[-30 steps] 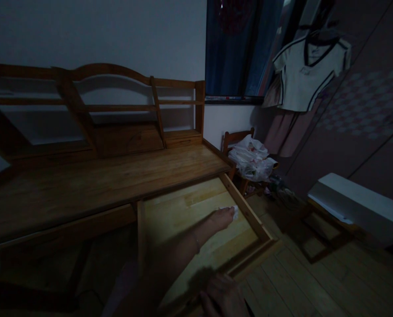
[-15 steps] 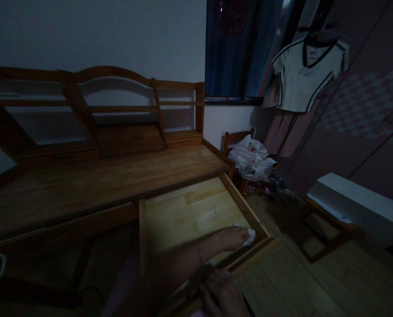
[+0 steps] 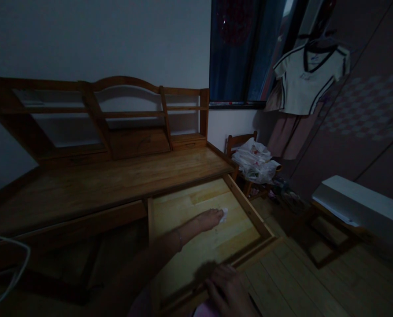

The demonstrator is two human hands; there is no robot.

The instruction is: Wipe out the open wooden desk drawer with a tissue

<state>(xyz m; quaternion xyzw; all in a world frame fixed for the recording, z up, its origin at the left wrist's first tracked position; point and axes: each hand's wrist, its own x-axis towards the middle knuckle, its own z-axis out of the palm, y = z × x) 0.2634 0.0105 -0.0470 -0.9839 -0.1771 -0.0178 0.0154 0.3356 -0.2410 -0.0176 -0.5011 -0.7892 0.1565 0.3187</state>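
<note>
Inside the pulled-out wooden drawer (image 3: 242,198), my left hand (image 3: 211,219) presses a crumpled white tissue (image 3: 224,214) against the pale bottom boards. The fingers are closed on the tissue, which sticks out past the fingertips. A thin bracelet (image 3: 179,240) circles that wrist. My right hand (image 3: 228,286) is at the drawer's front edge, with its fingers curled over the panel. Part of its grip is hidden in shadow. Small dark marks show on the drawer bottom near the tissue.
The wooden desk (image 3: 127,178) carries a shelf unit (image 3: 165,116) at the back. Plastic bags (image 3: 254,160) lie on a chair right of the desk. A white case (image 3: 365,202) sits on a low wooden stand (image 3: 315,259). A white cable (image 3: 26,255) loops at lower left.
My left hand has moved with the tissue from the drawer's front right corner, back and left to its middle. My right hand stays at the front edge. The view has shifted slightly.
</note>
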